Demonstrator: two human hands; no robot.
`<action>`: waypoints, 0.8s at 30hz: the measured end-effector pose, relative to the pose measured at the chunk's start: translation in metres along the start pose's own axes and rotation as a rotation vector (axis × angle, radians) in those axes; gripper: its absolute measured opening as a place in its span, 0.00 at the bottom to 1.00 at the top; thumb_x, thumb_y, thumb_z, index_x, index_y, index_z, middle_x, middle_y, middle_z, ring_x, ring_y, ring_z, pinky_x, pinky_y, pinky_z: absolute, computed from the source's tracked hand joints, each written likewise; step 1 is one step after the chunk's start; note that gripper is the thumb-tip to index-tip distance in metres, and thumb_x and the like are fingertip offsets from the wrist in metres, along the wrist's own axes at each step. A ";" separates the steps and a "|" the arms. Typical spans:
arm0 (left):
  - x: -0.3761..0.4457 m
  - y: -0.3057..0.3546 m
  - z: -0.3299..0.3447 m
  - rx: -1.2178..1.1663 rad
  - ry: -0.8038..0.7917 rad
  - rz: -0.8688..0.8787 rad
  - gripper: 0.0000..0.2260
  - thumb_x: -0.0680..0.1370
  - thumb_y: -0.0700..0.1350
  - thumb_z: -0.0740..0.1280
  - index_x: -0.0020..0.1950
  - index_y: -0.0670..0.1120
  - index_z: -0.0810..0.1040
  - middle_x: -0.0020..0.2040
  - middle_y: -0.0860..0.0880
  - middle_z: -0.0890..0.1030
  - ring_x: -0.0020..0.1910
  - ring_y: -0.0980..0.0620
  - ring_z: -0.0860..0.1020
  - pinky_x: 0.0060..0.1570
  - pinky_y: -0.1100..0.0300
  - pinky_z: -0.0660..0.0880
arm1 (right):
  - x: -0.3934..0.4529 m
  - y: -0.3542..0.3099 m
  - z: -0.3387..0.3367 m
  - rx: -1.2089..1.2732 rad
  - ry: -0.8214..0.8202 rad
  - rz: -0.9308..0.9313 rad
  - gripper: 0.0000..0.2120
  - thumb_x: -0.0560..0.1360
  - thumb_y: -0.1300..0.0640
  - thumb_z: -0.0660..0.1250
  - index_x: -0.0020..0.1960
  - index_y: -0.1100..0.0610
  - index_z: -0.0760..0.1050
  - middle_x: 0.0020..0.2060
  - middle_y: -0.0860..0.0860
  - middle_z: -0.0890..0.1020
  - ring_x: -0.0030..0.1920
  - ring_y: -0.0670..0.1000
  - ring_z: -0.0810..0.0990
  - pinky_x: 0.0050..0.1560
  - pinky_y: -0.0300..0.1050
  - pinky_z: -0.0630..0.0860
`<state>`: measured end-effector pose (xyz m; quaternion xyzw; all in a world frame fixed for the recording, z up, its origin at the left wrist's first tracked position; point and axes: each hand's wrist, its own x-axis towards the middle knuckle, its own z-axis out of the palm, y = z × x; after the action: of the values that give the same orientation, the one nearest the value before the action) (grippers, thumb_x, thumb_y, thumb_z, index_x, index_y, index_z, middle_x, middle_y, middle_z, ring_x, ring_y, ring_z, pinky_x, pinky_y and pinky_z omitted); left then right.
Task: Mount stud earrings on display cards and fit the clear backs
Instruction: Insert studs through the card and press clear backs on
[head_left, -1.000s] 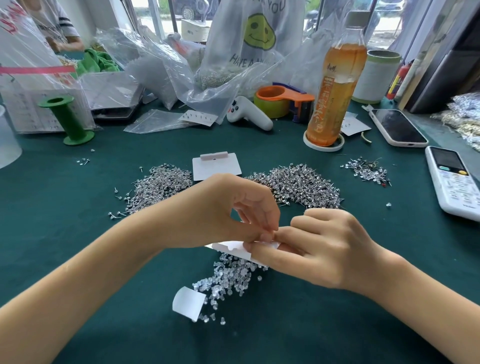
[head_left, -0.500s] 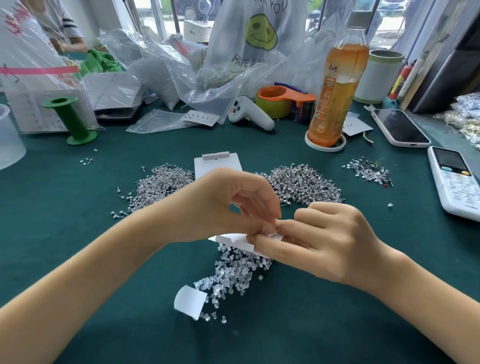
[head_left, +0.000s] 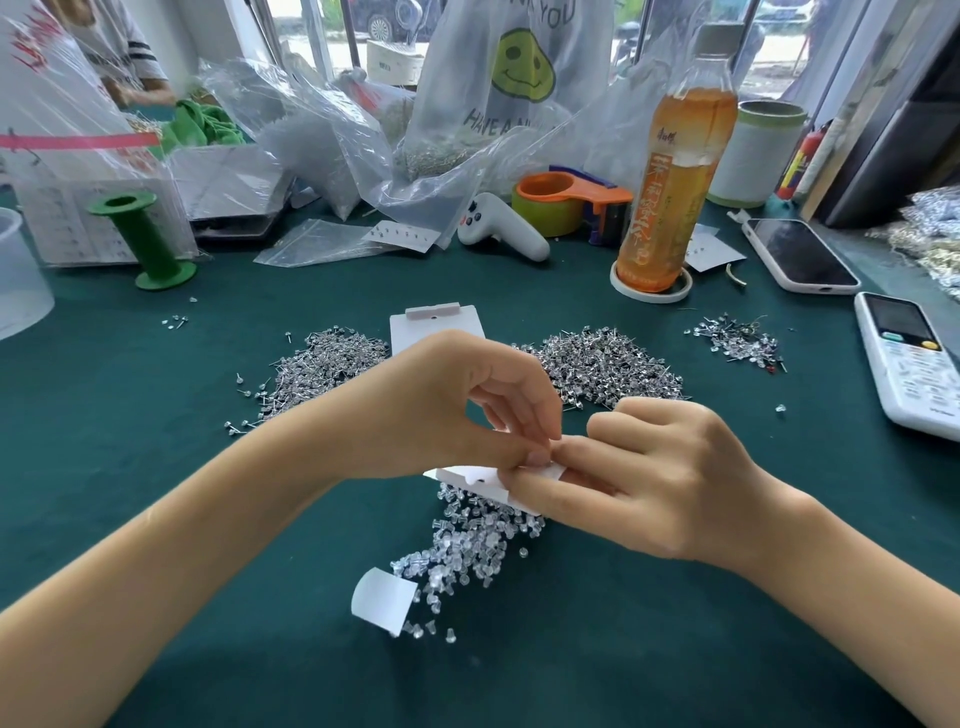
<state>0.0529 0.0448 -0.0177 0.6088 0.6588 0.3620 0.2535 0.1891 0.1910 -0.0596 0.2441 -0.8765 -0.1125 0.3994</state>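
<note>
1. Left hand (head_left: 457, 410) fingers (head_left: 537, 431) are pinching closed at the card (head_left: 470, 480) edge; what they are nipping is too small to tell.
2. Right hand (head_left: 660, 478) is gripping the card from beneath, above the clear backs (head_left: 467, 545).
3. Judgement: card is thin and bending easily; hold by its edges.
4. Studs (head_left: 608, 364) are lying heaped on the desk (head_left: 156, 467), tiny and slippery.

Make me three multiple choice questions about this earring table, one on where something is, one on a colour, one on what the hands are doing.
1. Where is the pile of clear backs?
A. Below the hands, near the camera
B. Beside the phone
C. Inside the bottle

2. What colour is the spool?
A. Orange
B. Green
C. White

3. What are the left hand and right hand doing?
A. Resting flat
B. Both holding a white card
C. Lifting the bottle

Answers: A, the backs lie under the hands; B, the spool is green; B, both hands' fingers pinch the card.
</note>
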 end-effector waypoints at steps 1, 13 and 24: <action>0.000 0.000 0.000 0.005 0.000 0.003 0.06 0.71 0.36 0.74 0.45 0.43 0.81 0.40 0.52 0.84 0.41 0.57 0.81 0.47 0.65 0.76 | 0.000 0.000 0.000 -0.007 -0.005 0.000 0.08 0.72 0.64 0.69 0.42 0.52 0.83 0.25 0.49 0.75 0.25 0.51 0.63 0.23 0.43 0.65; 0.008 0.004 -0.006 0.059 -0.067 -0.026 0.07 0.69 0.36 0.75 0.42 0.44 0.80 0.39 0.52 0.84 0.40 0.58 0.81 0.48 0.66 0.76 | 0.005 -0.002 0.000 -0.092 0.014 -0.029 0.08 0.73 0.61 0.69 0.40 0.51 0.82 0.24 0.48 0.68 0.26 0.51 0.59 0.25 0.42 0.59; 0.004 -0.002 -0.026 -0.207 0.372 -0.053 0.13 0.76 0.47 0.61 0.53 0.41 0.79 0.46 0.45 0.83 0.44 0.54 0.81 0.48 0.66 0.76 | 0.005 0.006 0.000 0.653 0.106 0.760 0.05 0.73 0.55 0.72 0.48 0.47 0.83 0.31 0.50 0.83 0.25 0.49 0.72 0.28 0.37 0.69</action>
<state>0.0308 0.0442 -0.0025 0.4845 0.6693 0.5271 0.1985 0.1838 0.1932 -0.0540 0.0256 -0.8715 0.3336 0.3586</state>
